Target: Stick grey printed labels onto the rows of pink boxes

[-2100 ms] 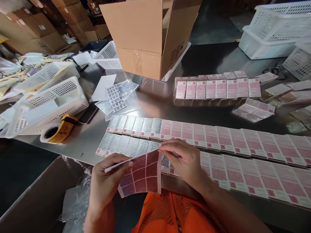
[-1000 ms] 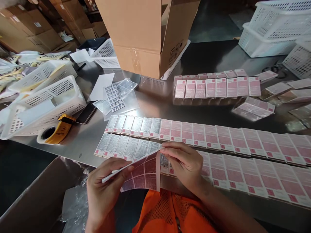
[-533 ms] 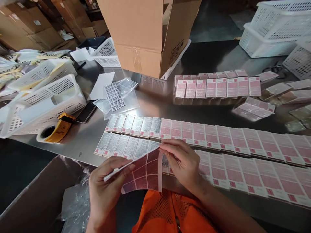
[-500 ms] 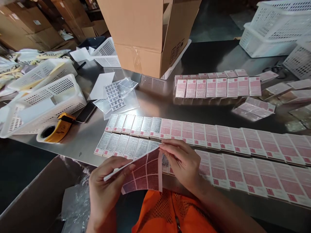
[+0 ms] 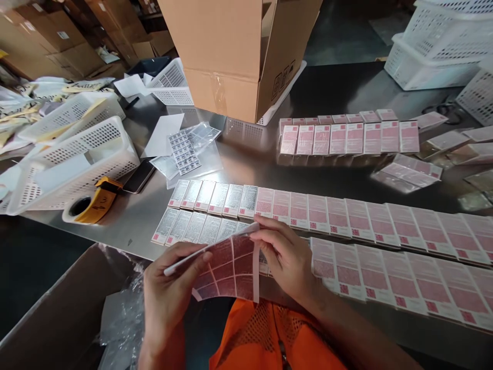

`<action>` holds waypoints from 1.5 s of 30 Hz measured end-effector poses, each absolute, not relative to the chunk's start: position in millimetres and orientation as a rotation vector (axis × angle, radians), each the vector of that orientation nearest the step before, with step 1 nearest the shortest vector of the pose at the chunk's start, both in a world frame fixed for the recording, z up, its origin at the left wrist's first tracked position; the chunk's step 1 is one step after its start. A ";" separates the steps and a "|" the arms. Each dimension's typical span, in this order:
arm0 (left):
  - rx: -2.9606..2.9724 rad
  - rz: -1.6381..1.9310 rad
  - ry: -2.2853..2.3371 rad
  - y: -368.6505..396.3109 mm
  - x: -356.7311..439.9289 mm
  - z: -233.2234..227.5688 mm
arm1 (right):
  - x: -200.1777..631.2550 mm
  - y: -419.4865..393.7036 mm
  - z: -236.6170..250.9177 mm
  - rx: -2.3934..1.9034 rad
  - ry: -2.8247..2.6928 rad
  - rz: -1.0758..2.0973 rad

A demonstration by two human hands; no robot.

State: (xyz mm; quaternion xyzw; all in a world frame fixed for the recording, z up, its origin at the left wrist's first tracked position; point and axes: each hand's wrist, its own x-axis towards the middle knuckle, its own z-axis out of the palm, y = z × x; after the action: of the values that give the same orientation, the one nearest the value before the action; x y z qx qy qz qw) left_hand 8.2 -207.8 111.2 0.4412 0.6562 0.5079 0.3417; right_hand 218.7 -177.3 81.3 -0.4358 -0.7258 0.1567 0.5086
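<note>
Stickers, dark red rectangles printed in a grid on one flexible backing sheet, are held low over the near edge of the brushed steel table, in front of the person's orange mesh vest. About nine stickers show on the curled face; their print is too small to read. Left hand grips the sheet's left edge, thumb on top and fingers curled beneath, so the sheet bends. Right hand pinches the sheet's upper right corner between thumb and forefinger, the other fingers loosely bent. Just beyond the hands lie two long rows of small flat pink-and-white printed boxes, side by side and touching; the six leftmost in the far row show grey text panels, as do about five in the near row. Farther back stands a third, shorter block of pink boxes, eight across the front. One tall open brown cardboard carton sits at the table's far side, with handling symbols printed on its flank. Left of the rows lie one yellow tape dispenser, one dark phone, clear plastic bags with a small label sheet and several white perforated plastic baskets. More white baskets are stacked far right; brown cartons fill the room behind.
</note>
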 end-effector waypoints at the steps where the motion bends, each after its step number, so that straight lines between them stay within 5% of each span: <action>1: 1.058 1.314 1.746 -204.6 8.8 111.0 | 218.8 -177.5 79.2 -1.044 -1.797 0.375; 8: 0.801 1.343 1.735 -170.3 -11.3 100.4 | 227.6 -186.1 75.2 -0.892 -2.186 0.501; 15: 0.803 1.158 1.596 -137.1 -66.3 89.8 | 264.5 -182.4 113.5 -0.509 -2.200 1.036; 20: 0.985 0.966 1.692 -112.0 -64.3 95.8 | 283.3 -146.9 115.7 -0.898 -1.769 1.247; 24: 1.515 0.488 2.035 -94.4 -19.9 102.3 | 290.4 -105.1 102.9 -1.203 -1.476 1.281; 27: 1.738 0.440 1.868 -82.9 18.7 102.6 | 296.4 -79.1 96.2 -1.288 -1.395 1.405; 34: 1.494 0.181 1.143 -52.8 67.4 89.5 | 306.9 -50.6 86.5 -1.305 -1.366 1.560; 45: 1.345 0.094 1.287 -56.4 85.8 64.8 | 303.1 -31.7 66.3 -1.538 -1.572 1.353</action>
State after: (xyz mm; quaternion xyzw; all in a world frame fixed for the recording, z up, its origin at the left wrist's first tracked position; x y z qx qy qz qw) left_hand 85.8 -56.4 64.8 0.5794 0.5542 0.0404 0.5963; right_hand 303.1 -31.7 66.3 -0.5726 -0.5851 0.5035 0.2762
